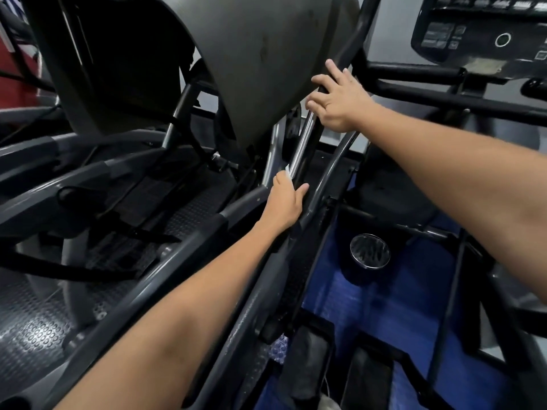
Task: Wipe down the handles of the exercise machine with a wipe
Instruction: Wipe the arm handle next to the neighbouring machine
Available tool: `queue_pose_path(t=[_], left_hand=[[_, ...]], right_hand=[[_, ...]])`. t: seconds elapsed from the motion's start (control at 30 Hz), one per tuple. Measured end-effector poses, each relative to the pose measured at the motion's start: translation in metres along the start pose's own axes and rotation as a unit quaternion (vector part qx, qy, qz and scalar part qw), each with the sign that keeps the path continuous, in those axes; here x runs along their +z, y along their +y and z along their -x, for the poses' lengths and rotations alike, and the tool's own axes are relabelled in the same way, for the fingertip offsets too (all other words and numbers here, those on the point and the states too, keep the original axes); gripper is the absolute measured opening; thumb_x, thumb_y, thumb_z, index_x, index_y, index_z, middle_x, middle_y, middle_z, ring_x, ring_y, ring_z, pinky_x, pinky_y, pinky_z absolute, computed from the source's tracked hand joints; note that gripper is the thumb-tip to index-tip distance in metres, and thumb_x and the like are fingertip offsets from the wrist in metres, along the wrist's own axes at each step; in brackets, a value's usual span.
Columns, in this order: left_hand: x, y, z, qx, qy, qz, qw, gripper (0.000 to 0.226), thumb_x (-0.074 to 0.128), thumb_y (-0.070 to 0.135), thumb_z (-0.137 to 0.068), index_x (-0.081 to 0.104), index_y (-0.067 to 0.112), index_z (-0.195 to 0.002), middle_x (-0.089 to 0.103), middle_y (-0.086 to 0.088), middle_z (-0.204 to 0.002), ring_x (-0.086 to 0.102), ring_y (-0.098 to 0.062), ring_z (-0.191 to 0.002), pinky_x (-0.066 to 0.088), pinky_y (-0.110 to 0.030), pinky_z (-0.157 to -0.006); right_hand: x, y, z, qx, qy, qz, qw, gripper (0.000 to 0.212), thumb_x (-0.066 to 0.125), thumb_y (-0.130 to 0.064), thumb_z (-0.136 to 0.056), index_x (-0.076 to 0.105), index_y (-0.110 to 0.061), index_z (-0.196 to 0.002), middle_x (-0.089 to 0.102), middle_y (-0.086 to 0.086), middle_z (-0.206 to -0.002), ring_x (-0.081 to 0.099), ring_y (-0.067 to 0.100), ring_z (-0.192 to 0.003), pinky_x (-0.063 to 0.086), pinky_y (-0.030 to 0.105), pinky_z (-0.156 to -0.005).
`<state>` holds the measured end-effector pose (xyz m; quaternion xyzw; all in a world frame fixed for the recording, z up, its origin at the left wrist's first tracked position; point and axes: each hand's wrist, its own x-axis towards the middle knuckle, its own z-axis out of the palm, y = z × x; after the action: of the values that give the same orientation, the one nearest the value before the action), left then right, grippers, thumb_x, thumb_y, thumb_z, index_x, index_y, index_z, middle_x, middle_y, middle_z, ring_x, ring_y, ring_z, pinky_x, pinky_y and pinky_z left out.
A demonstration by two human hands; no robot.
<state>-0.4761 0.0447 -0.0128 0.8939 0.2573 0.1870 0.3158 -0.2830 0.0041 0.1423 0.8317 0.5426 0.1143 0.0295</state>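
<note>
Both bare forearms reach forward: the left hand (284,199) pinches a small white wipe (287,170) against the machine's handle bar (299,152) low down, the right hand (340,99) curls round it higher, and the scrap could slip free.

No legible text, brand or number anywhere. Console panel (485,28), up and to the right of the right hand's fingers (322,84): pale button labels and a ring-shaped mark, all too blurred to read.
</note>
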Motion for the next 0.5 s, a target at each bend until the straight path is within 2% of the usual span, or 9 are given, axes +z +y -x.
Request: queue_pose_path(t=[0.07,0.13,0.2,0.33,0.43,0.5], left_hand=[[-0.002,-0.001,-0.004,0.029,0.009,0.019,0.999,0.049,0.043,0.032,-0.105,0.039,-0.009,-0.129,0.045,-0.02,-0.125,0.045,-0.03,-0.117,0.04,-0.034,-0.1],[-0.006,0.007,-0.012,0.043,0.034,0.049,0.997,0.044,0.038,0.034,-0.106,0.042,-0.006,-0.124,0.047,-0.018,-0.123,0.046,-0.027,-0.114,0.037,-0.027,-0.096],[-0.012,0.022,-0.024,0.04,0.05,0.069,0.996,0.039,0.034,0.034,-0.107,0.044,-0.003,-0.114,0.047,-0.012,-0.114,0.048,-0.024,-0.102,0.038,-0.029,-0.088],[-0.029,0.054,-0.054,-0.021,0.032,0.105,0.994,0.041,0.033,0.044,-0.106,0.046,0.005,-0.109,0.054,-0.004,-0.099,0.048,-0.02,-0.084,0.033,-0.031,-0.073],[-0.03,0.056,-0.07,-0.072,0.02,0.149,0.986,0.052,0.026,0.054,-0.104,0.053,0.01,-0.107,0.063,-0.001,-0.094,0.054,-0.02,-0.084,0.038,-0.032,-0.079],[-0.026,0.045,-0.067,-0.115,0.016,0.212,0.97,0.065,0.02,0.068,-0.097,0.06,0.016,-0.094,0.07,-0.003,-0.086,0.066,-0.021,-0.083,0.05,-0.038,-0.086]], right_hand=[[0.002,0.0,0.0,-0.002,0.006,-0.005,1.0,0.051,0.016,-0.048,-0.104,0.051,-0.031,-0.138,0.018,0.002,-0.163,-0.012,0.03,-0.152,-0.003,0.048,-0.122],[0.002,0.0,-0.001,-0.003,0.01,-0.006,1.0,0.05,0.017,-0.047,-0.105,0.053,-0.03,-0.134,0.019,0.002,-0.163,-0.012,0.031,-0.152,-0.001,0.049,-0.123],[0.003,0.0,-0.001,-0.003,0.013,-0.004,1.0,0.05,0.017,-0.046,-0.105,0.054,-0.029,-0.134,0.02,0.002,-0.162,-0.012,0.031,-0.152,0.0,0.049,-0.123],[0.004,0.002,-0.003,-0.013,0.016,0.005,1.0,0.051,0.015,-0.046,-0.105,0.052,-0.03,-0.136,0.024,0.001,-0.16,-0.012,0.031,-0.152,0.001,0.049,-0.123],[0.004,0.006,-0.003,-0.02,0.015,0.009,1.0,0.052,0.013,-0.047,-0.105,0.051,-0.031,-0.136,0.026,0.0,-0.159,-0.01,0.03,-0.152,-0.001,0.048,-0.123],[0.004,0.007,-0.003,-0.025,0.019,0.008,0.999,0.052,0.013,-0.048,-0.105,0.052,-0.031,-0.135,0.028,0.0,-0.158,-0.009,0.029,-0.152,-0.002,0.048,-0.123]])
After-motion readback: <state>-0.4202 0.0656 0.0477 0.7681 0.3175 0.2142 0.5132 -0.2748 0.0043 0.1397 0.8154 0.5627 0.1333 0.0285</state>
